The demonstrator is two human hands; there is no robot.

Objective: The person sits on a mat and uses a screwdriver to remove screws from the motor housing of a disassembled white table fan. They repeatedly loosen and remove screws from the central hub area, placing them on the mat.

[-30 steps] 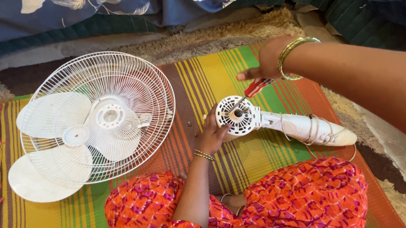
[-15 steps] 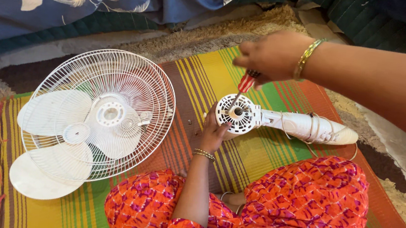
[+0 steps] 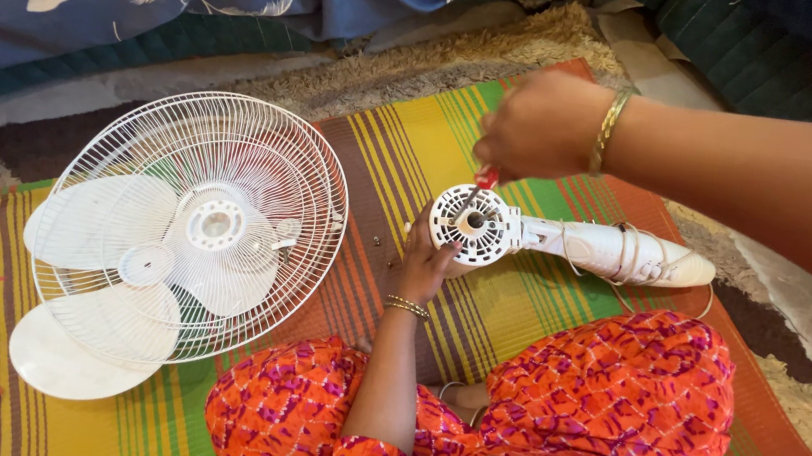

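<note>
Right hand (image 3: 537,126) closed in a grip on red-handled screwdriver (image 3: 478,187), tip down into white fan motor housing (image 3: 473,225) directly below. Left hand (image 3: 425,260) cupped against housing's lower edge, steadying. Fan guard (image 3: 190,225) with blades well left, on striped mat (image 3: 414,148).

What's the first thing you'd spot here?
A big white fan cage with loose blades lies on the left of the striped mat. In the middle, the right hand pokes a red-handled screwdriver into the round white fan motor, which the left hand steadies.
</note>
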